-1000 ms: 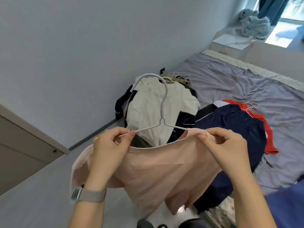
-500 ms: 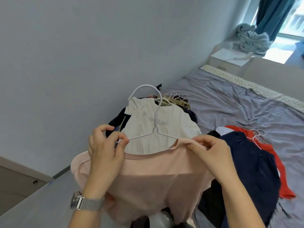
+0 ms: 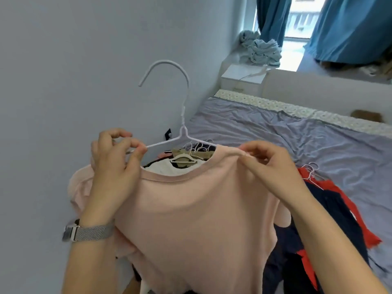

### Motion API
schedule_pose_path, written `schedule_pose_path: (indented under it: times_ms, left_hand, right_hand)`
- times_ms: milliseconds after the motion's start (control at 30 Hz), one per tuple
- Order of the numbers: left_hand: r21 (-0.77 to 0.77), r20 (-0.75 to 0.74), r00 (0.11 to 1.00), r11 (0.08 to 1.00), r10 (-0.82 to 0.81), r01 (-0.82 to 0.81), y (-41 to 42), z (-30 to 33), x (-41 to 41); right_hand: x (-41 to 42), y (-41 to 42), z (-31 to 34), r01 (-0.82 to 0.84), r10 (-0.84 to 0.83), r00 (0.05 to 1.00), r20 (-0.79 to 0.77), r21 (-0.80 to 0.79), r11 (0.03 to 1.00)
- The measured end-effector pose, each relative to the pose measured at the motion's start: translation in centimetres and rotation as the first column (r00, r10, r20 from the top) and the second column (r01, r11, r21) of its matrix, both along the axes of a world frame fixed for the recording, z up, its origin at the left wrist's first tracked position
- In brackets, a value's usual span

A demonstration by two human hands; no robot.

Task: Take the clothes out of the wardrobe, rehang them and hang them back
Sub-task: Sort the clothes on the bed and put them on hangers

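Observation:
I hold a pale pink T-shirt (image 3: 197,221) up in front of me, over the bed. A white wire hanger (image 3: 182,122) sits in its neck opening, hook up; its right arm is hidden under the fabric. My left hand (image 3: 114,166) pinches the hanger's bare left arm, with the shirt's left shoulder bunched under the palm. My right hand (image 3: 273,166) pinches the shirt's right shoulder seam over the hanger arm.
Behind the shirt lies a pile of clothes on hangers (image 3: 191,155). A navy garment (image 3: 331,209) and a red one (image 3: 339,187) lie on the grey bed sheet (image 3: 286,136). A white nightstand (image 3: 241,77) and blue curtains (image 3: 350,28) stand at the back.
Both hands have lifted the shirt and hanger higher, so the hook now stands against the wall. My view has tilted up toward the window.

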State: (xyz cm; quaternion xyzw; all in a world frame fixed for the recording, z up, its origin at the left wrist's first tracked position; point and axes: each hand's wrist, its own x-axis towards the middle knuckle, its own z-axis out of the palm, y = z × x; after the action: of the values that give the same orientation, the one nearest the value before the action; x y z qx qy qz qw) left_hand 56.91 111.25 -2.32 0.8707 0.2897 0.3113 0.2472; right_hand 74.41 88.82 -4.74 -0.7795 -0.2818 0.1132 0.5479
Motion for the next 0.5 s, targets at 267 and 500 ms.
schedule_pose_path:
  times_ms: [267,500]
  left_hand:
    - [-0.219,-0.253,0.943,0.963,-0.214,0.159,13.6,-15.9,11.6]
    - [-0.243,-0.387,0.897,0.962,-0.214,0.125,20.2,-25.9,18.2]
  right_hand:
    - [3.5,9.1,-12.6,0.059,0.077,0.973,0.217,-0.560,0.826]
    - [1.7,6.2,-18.8,-0.093,-0.014,0.989,-0.145,-0.702,0.706]
